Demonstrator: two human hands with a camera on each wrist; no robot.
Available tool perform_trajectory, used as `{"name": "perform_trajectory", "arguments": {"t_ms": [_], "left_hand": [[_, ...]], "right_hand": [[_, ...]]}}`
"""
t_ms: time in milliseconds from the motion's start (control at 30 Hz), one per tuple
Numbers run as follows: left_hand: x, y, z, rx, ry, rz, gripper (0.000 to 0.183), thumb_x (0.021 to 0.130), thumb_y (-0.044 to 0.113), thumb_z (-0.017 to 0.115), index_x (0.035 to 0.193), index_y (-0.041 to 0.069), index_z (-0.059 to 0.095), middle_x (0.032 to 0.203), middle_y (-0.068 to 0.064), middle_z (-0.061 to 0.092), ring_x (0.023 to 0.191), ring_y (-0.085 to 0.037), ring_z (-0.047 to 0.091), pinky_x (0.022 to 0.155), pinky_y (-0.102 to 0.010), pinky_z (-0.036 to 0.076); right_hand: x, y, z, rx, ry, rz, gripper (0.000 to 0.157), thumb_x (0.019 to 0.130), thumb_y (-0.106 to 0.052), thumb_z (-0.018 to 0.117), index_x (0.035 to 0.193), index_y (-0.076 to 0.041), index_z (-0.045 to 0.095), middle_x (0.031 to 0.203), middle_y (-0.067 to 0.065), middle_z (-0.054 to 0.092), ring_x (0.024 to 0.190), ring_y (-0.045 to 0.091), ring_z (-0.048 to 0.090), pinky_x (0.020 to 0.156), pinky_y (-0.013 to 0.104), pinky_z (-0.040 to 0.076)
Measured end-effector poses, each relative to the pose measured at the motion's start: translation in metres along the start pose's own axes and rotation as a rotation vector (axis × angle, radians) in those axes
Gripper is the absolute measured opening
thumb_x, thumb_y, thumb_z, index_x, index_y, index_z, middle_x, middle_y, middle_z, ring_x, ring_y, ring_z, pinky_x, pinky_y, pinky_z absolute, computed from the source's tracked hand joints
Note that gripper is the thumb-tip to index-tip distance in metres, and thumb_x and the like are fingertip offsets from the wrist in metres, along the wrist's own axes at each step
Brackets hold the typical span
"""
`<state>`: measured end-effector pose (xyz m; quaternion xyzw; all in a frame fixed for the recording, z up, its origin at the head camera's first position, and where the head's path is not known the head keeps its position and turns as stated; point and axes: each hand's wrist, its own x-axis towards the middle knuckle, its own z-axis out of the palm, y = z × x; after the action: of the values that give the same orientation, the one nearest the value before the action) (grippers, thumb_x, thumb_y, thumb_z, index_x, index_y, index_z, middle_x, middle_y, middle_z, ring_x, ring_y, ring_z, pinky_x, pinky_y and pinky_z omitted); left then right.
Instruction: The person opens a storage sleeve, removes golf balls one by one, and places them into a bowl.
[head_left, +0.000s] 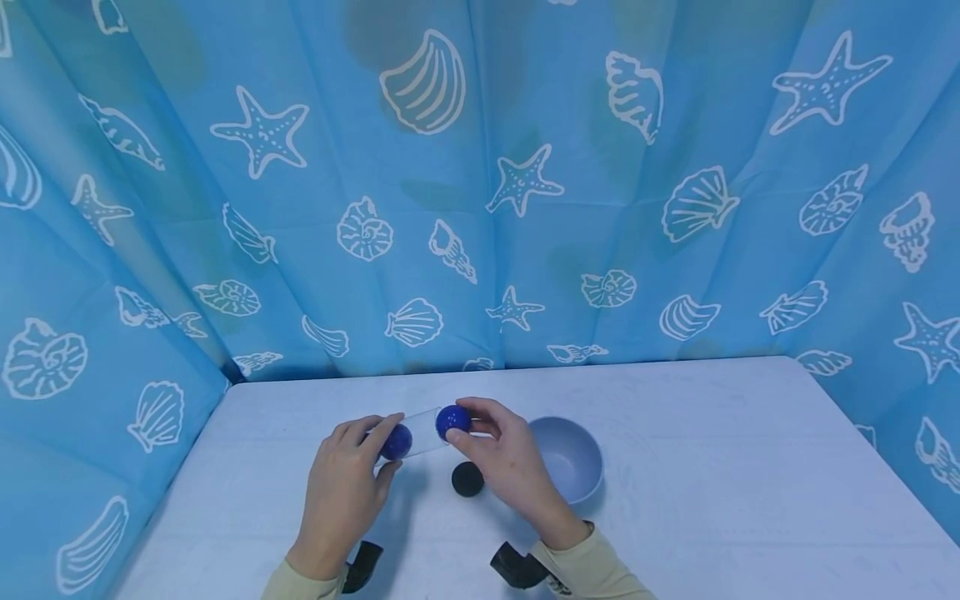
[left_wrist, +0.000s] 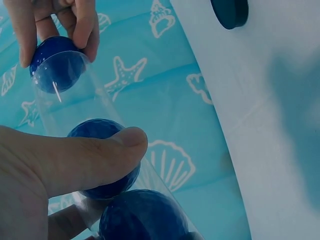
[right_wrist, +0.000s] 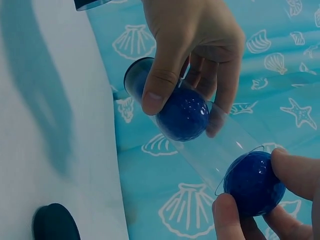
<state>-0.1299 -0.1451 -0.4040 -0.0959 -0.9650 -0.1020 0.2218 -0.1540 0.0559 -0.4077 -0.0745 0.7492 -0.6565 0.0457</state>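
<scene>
My left hand (head_left: 341,483) grips a clear plastic tube (head_left: 425,432), tilted above the table. Inside it, under the left thumb, lies a dark blue ball (right_wrist: 182,115); a second blue ball (left_wrist: 145,220) sits deeper in the tube, as the left wrist view shows. My right hand (head_left: 513,458) pinches another blue ball (right_wrist: 255,182) between thumb and fingers at the tube's open rim, with part of the ball inside the mouth. The tube's far end has a dark rim (right_wrist: 131,75), partly hidden by the left hand. Below the hands, a round black cap (head_left: 467,479) lies on the table.
A blue-grey bowl (head_left: 566,458) stands just right of my right hand, partly hidden by it. Both hands are over a white-covered table (head_left: 712,467). Behind and beside the table hangs a blue curtain (head_left: 540,250) with white shells and starfish.
</scene>
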Motion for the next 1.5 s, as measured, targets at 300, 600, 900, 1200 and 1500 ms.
{"name": "perform_trajectory", "arguments": {"t_ms": [300, 600, 900, 1200, 1500], "left_hand": [[0.001, 0.0, 0.002, -0.013, 0.012, 0.007, 0.064, 0.07, 0.013, 0.094, 0.128, 0.011, 0.068, 0.116, -0.017, 0.069, 0.108, -0.036, 0.063, 0.095, -0.055, 0.053], [0.0, 0.0, 0.003, -0.026, 0.004, 0.0, 0.063, 0.071, 0.013, 0.093, 0.128, 0.01, 0.067, 0.117, -0.018, 0.069, 0.109, -0.036, 0.063, 0.095, -0.055, 0.053], [0.0, -0.001, 0.004, -0.043, 0.013, -0.002, 0.063, 0.072, 0.013, 0.093, 0.128, 0.009, 0.066, 0.117, -0.018, 0.068, 0.11, -0.037, 0.064, 0.094, -0.055, 0.053], [0.0, -0.001, 0.005, -0.055, 0.031, 0.009, 0.063, 0.071, 0.011, 0.093, 0.128, 0.009, 0.067, 0.117, -0.019, 0.068, 0.109, -0.037, 0.064, 0.093, -0.055, 0.054], [0.0, -0.002, 0.004, -0.067, 0.024, -0.009, 0.063, 0.071, 0.01, 0.093, 0.129, 0.009, 0.066, 0.117, -0.019, 0.068, 0.111, -0.037, 0.063, 0.094, -0.056, 0.053]], "right_hand": [[-0.001, -0.003, -0.003, -0.003, 0.01, -0.016, 0.049, 0.094, -0.029, 0.073, 0.137, -0.01, 0.059, 0.131, 0.009, 0.062, 0.117, 0.024, 0.062, 0.094, 0.034, 0.056], [0.0, -0.005, -0.01, -0.001, 0.005, -0.024, 0.048, 0.092, -0.027, 0.075, 0.134, -0.008, 0.06, 0.129, 0.009, 0.064, 0.115, 0.024, 0.063, 0.094, 0.033, 0.056], [0.001, -0.009, -0.023, -0.039, 0.003, -0.018, 0.045, 0.091, -0.02, 0.077, 0.131, -0.007, 0.062, 0.123, 0.008, 0.066, 0.112, 0.022, 0.063, 0.093, 0.036, 0.056], [0.002, -0.009, -0.034, -0.146, 0.039, -0.021, 0.04, 0.09, -0.019, 0.077, 0.128, -0.013, 0.064, 0.119, 0.005, 0.067, 0.111, 0.023, 0.063, 0.09, 0.038, 0.058], [0.002, -0.01, -0.051, -0.193, 0.001, -0.011, 0.042, 0.089, -0.022, 0.079, 0.128, -0.015, 0.064, 0.12, 0.002, 0.067, 0.115, 0.023, 0.062, 0.091, 0.042, 0.057]]}}
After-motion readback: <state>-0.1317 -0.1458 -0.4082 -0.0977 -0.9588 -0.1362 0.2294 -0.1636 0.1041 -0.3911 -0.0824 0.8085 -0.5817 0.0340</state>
